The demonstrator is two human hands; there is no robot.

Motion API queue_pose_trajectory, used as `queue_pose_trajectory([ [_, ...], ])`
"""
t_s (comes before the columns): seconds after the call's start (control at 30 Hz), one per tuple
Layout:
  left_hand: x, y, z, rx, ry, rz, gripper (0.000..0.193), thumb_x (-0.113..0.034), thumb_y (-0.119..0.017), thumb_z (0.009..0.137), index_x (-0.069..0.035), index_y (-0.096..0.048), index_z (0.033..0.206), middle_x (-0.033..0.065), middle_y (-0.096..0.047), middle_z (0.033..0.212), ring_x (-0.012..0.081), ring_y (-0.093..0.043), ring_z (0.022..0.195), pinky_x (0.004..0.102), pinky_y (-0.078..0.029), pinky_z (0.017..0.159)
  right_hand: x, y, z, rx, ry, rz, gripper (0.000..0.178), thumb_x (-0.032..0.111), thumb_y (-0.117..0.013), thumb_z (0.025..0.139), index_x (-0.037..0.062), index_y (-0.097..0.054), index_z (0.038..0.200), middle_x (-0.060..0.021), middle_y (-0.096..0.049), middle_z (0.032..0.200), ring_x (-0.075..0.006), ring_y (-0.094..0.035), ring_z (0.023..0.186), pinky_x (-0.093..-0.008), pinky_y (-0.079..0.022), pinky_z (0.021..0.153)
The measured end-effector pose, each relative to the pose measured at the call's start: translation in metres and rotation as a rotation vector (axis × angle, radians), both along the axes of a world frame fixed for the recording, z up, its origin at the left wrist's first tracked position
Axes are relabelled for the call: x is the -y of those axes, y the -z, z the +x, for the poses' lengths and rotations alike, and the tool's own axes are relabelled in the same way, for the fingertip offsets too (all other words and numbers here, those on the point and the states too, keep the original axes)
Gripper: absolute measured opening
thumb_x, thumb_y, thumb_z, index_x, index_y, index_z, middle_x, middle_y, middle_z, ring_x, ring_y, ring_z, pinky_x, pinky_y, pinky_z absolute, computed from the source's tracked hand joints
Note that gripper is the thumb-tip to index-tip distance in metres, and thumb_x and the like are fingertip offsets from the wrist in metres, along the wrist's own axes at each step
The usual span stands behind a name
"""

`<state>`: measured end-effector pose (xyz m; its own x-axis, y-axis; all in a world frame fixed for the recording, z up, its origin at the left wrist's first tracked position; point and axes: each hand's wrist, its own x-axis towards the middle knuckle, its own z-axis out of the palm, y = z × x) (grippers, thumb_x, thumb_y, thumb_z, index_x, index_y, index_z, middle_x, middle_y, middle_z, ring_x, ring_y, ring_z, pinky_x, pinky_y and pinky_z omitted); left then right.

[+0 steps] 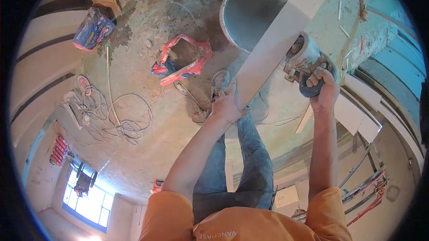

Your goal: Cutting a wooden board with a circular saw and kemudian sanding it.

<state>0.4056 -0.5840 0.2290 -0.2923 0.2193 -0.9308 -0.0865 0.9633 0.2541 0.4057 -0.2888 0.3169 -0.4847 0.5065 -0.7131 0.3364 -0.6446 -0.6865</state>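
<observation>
My left hand (227, 106) grips the near end of a long, flat, pale strip (286, 29), which looks like tile or board. The strip slants up and away to the right, its far part passing over the rim of a round bucket (257, 15) filled with grey liquid or wet mix. My right hand (322, 84) is wrapped around the dark handle of a dusty handheld power saw (306, 58). The saw's metal body sits against the strip's right edge. Whether its blade touches the strip is hidden.
An opened red bag (185, 60) lies left of the bucket, and a blue-and-red bag (93, 29) farther left. Coiled cables (129, 116) spread over the dusty floor. Pale panels (357, 109) lie at the right. Thin offcuts (344, 31) are scattered beyond the saw.
</observation>
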Motion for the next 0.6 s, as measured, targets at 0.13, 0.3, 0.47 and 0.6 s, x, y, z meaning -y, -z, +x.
queue_pose_trajectory([
  [0.13, 0.001, 0.001, -0.001, 0.036, -0.009, -0.001, 0.135, -0.047, -0.094, 0.067, -0.024, -0.008, 0.168, 0.0313, -0.041, 0.152, 0.0485, -0.055, 0.133, 0.0525, -0.049, 0.109, 0.001, -0.001, 0.001, -0.003, -0.027, -0.021, 0.011, 0.007, -0.059, 0.094, 0.0094, -0.053, 0.085, 0.0027, -0.044, 0.075, -0.0094, -0.042, 0.062, -0.028, -0.038, 0.058],
  [0.3, 0.002, 0.004, -0.002, 0.072, -0.036, 0.023, 0.136, -0.047, -0.094, 0.066, -0.023, -0.008, 0.168, 0.0319, -0.039, 0.155, 0.0479, -0.054, 0.134, 0.0527, -0.048, 0.111, 0.016, -0.002, 0.008, 0.089, 0.085, -0.057, 0.014, 0.002, -0.062, 0.089, 0.0086, -0.052, 0.082, 0.001, -0.045, 0.073, -0.0121, -0.044, 0.062, -0.0309, -0.039, 0.056],
  [0.47, 0.003, 0.008, 0.002, 0.078, -0.05, 0.026, 0.135, -0.047, -0.094, 0.067, -0.024, -0.008, 0.168, 0.0326, -0.038, 0.156, 0.0473, -0.053, 0.136, 0.0524, -0.046, 0.113, 0.016, -0.004, 0.007, 0.089, 0.087, -0.057, 0.012, 0.002, -0.062, 0.089, 0.0081, -0.053, 0.083, 0.001, -0.045, 0.073, -0.0121, -0.043, 0.063, -0.0304, -0.038, 0.056],
  [0.6, 0.002, 0.007, 0.003, 0.055, -0.023, 0.011, 0.134, -0.046, -0.094, 0.067, -0.022, -0.009, 0.168, 0.0328, -0.038, 0.157, 0.0464, -0.053, 0.136, 0.0515, -0.047, 0.113, 0.011, -0.003, 0.005, 0.068, 0.089, -0.058, 0.011, 0.002, -0.062, 0.088, 0.0077, -0.054, 0.084, 0.0012, -0.044, 0.073, -0.0119, -0.043, 0.062, -0.0292, -0.038, 0.055],
])
